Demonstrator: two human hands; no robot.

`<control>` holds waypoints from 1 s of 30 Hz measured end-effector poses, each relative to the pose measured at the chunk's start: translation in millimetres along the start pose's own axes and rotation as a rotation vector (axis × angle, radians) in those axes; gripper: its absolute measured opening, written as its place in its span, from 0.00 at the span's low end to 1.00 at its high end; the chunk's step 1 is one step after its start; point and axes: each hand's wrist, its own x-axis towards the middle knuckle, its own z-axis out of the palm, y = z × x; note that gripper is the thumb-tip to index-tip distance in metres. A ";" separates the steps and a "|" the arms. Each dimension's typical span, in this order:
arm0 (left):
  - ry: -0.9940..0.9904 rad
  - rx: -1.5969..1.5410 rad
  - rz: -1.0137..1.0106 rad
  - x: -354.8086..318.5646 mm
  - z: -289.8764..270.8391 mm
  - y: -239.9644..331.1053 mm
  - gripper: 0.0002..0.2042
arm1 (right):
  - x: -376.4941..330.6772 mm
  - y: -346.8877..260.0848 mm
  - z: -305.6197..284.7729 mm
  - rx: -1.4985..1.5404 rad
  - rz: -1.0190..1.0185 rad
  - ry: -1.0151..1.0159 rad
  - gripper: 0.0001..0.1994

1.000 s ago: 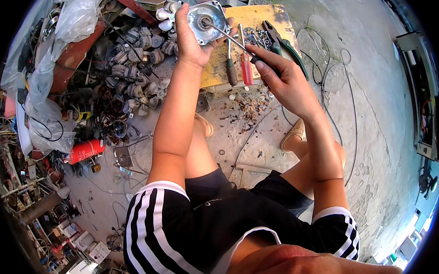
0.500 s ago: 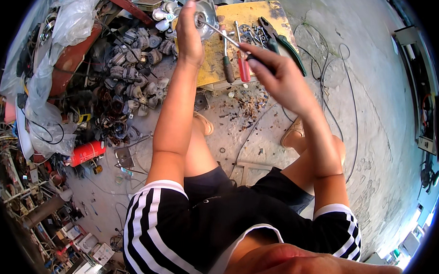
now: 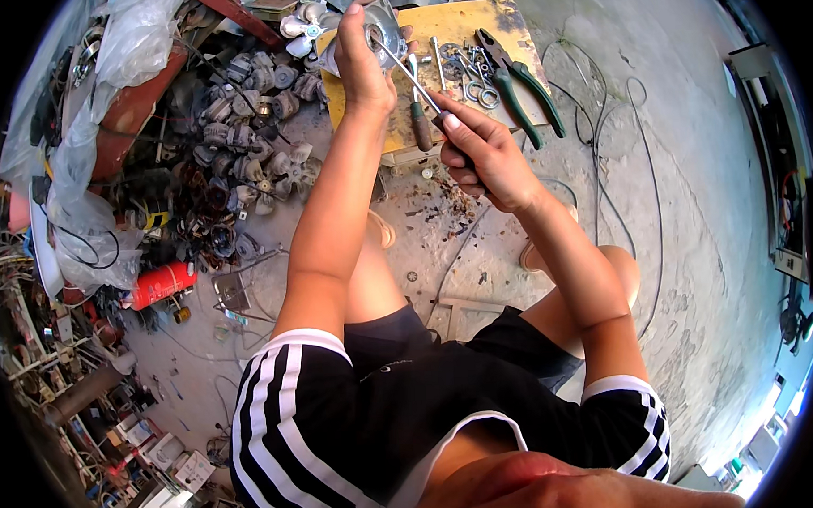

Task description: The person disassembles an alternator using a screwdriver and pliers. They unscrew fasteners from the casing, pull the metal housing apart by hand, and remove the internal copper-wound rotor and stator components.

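Note:
My left hand [image 3: 366, 81] is closed around a shiny, cup-shaped metal housing [image 3: 387, 26], held up over the left part of a yellow worktop [image 3: 456, 19]. In my right hand [image 3: 497, 166] is a screwdriver [image 3: 426, 96] with a long steel shaft and dark handle, its grip partly covered by my fingers. The shaft slants up to the left, and its tip meets the round centre of the housing. Below it on the worktop lies another screwdriver with a brown handle [image 3: 422, 128]. Beside that are a slim metal rod tool [image 3: 438, 63], green-handled pliers [image 3: 513, 82] and loose metal rings [image 3: 488, 97].
Left of the worktop a heap of small motors [image 3: 240, 107] covers the floor, with a silver fan blade [image 3: 305, 29] near the corner. A red cylinder [image 3: 161, 285] lies further left. Cables [image 3: 590, 127] loop over the concrete on the right; dark scraps [image 3: 440, 199] litter the floor.
My right hand has drawn down and turned, with the screwdriver handle now showing in its grip. It now covers the place of the red-handled tool seen before. The housing stays nearly still.

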 end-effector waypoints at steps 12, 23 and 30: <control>0.110 -0.252 -0.153 -4.5 13.9 -1.4 0.25 | 13.8 44.7 5.4 -0.698 -0.413 0.322 0.20; -0.072 -0.209 -0.443 8.2 -7.8 4.6 0.28 | 8.1 -5.9 -31.9 -0.796 -0.326 0.149 0.20; -0.333 0.073 -0.452 -1.2 -10.6 15.9 0.24 | -23.7 -81.9 -38.3 -0.855 -0.006 0.050 0.19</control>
